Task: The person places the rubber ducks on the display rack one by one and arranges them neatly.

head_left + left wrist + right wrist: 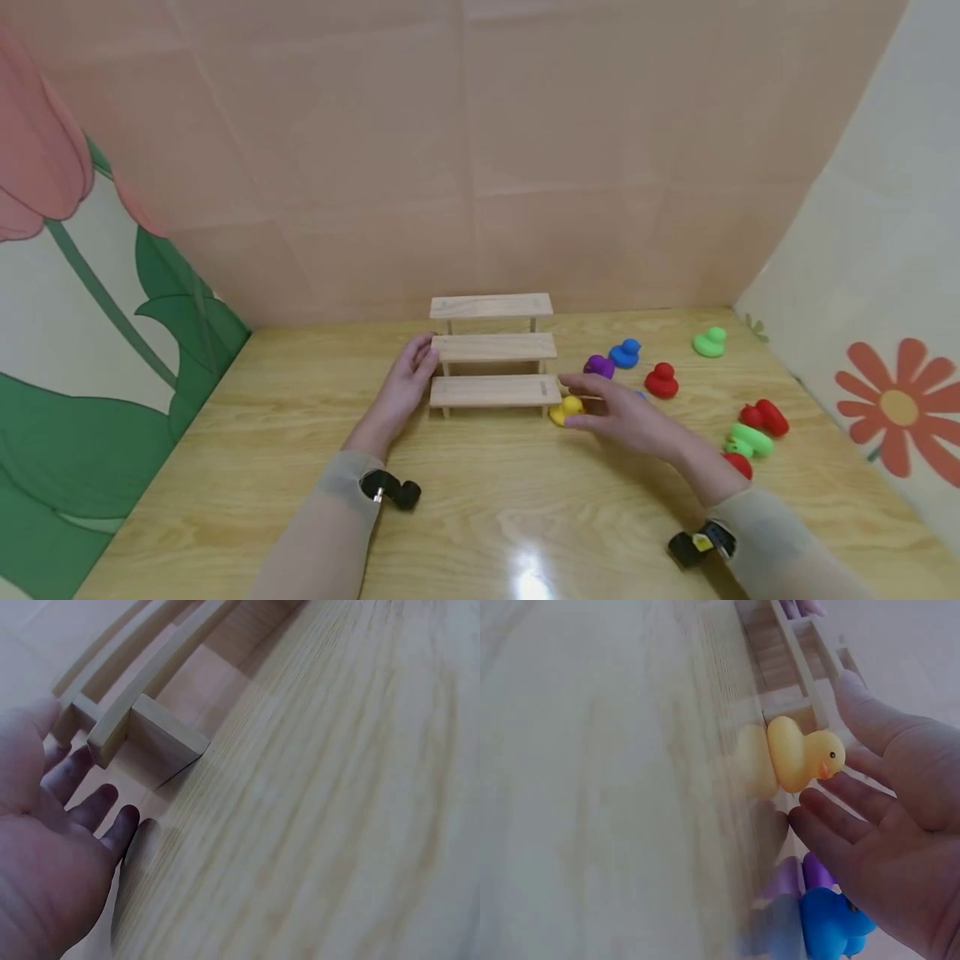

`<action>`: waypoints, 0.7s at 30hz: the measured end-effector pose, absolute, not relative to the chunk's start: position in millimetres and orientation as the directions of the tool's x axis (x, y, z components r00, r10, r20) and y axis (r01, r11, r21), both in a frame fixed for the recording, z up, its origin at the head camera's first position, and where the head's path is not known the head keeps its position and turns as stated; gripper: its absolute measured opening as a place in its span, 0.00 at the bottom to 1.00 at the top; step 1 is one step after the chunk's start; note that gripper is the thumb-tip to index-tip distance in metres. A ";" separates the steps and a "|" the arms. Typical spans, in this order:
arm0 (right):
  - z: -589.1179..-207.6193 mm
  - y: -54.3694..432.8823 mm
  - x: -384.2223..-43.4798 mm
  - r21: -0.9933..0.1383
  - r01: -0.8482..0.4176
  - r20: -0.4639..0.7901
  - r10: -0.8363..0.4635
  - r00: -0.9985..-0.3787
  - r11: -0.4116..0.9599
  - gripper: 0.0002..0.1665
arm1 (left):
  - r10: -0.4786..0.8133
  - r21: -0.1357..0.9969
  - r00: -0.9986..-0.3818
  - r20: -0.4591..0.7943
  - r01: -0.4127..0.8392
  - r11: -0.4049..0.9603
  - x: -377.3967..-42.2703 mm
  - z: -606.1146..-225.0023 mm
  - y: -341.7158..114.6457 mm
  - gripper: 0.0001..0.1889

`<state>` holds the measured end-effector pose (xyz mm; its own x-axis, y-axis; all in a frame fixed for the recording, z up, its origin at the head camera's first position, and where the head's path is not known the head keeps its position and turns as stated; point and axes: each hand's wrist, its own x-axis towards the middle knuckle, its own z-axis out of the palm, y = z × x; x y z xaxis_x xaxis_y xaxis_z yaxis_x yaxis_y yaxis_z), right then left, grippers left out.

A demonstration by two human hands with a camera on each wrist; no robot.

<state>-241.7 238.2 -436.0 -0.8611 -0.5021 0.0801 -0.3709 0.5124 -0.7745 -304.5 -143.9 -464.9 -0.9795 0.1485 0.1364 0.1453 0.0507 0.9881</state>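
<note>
A three-step wooden stand (pixel 495 390) sits on the table. At its left end is my left hand (pixel 405 379), thumb and fingertips close against the middle step; in the left wrist view the fingers (pixel 94 806) are loosely bent. By the stand's right front corner rests a yellow rubber duck (pixel 567 410). My right hand (pixel 626 414) reaches around this duck with thumb and fingers spread. The right wrist view shows the duck (pixel 791 754) on the table, not pinched, the palm facing it. Whether a fingertip touches it, I cannot tell.
Behind the right hand lie a purple duck (pixel 598 366) and a blue duck (pixel 625 353), with another blue one mostly hidden. A red duck (pixel 662 381) and a green duck (pixel 708 342) stand farther right. More red and green ducks (pixel 752 439) lie near the right wall.
</note>
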 end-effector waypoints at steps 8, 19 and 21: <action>-437.6 237.6 -243.3 -0.724 -0.406 0.104 -0.494 -0.863 0.557 0.37 | 0.176 0.977 -0.972 0.153 0.176 0.123 -304.8 -465.9 -149.8 0.33; -439.2 238.0 -240.7 -0.751 -0.363 0.080 -0.470 -0.879 0.552 0.30 | 0.187 0.970 -0.967 0.175 0.201 0.135 -303.3 -472.5 -170.7 0.31; -439.3 238.1 -240.4 -0.748 -0.367 0.086 -0.469 -0.879 0.552 0.28 | 0.191 0.970 -0.965 0.181 0.207 0.126 -303.9 -473.1 -173.2 0.31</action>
